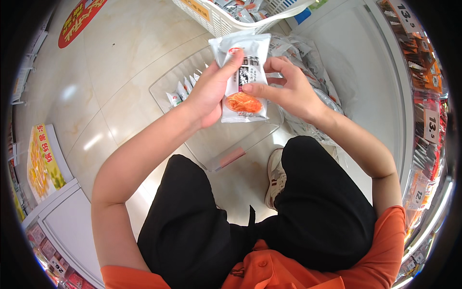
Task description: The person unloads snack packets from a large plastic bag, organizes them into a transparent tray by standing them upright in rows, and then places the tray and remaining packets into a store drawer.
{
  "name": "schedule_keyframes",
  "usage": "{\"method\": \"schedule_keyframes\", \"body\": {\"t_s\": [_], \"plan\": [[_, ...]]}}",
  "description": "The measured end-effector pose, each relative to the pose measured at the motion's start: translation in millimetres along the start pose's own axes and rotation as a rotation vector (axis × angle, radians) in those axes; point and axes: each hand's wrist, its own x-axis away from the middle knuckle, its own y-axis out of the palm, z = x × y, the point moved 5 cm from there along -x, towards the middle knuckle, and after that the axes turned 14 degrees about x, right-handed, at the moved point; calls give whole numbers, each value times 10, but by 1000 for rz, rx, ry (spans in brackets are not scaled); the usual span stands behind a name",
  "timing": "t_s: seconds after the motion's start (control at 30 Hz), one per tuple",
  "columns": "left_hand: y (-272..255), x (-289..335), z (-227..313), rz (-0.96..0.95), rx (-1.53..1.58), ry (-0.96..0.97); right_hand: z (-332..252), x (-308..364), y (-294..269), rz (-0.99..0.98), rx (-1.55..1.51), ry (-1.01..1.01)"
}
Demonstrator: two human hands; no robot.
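Observation:
My left hand [214,86] is closed round the left side of a white snack packet [244,77] with an orange food picture near its bottom end, thumb across its front. A second packet's edge shows behind it at the top, so there seem to be at least two stacked. On the right side, my right hand [291,89] pinches the packet, its thumb tip on the printed face and its fingers curled by the edge. Below them on the floor is a clear plastic bin [207,149], with several similar packets [182,89] standing in a row along its left part.
Beyond the bin stands a white slatted basket [221,24] holding more packets. A clear plastic bag [313,67] of packets lies to the right, beside a white cabinet panel [380,72]. Stocked shelves [426,120] line the right, and a yellow display card [42,164] stands at left.

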Motion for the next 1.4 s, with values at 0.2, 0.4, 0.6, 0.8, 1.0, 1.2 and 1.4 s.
{"method": "schedule_keyframes", "body": {"t_s": [0.2, 0.4, 0.6, 0.8, 1.0, 1.2, 1.4], "plan": [[-321, 155, -700, 160, 146, -329, 323, 224, 314, -391, -33, 274], [-745, 113, -1262, 222, -194, -722, 640, 155, 623, -491, 563, 68], [-852, -180, -1350, 212, -288, -675, 741, -100, 861, -480, 1021, -113], [-954, -330, -1436, 132, -294, -637, 748, -25, 1017, -550, 1132, -169], [-1068, -343, -1418, 184, -274, -665, 873, 177, 955, -442, 967, -182], [-1070, -425, -1449, 126, -321, -633, 1079, 306, 1156, -458, 1315, -418], [-1059, -439, -1442, 170, -448, -596, 922, 238, 1001, -708, 1123, -225]]}}
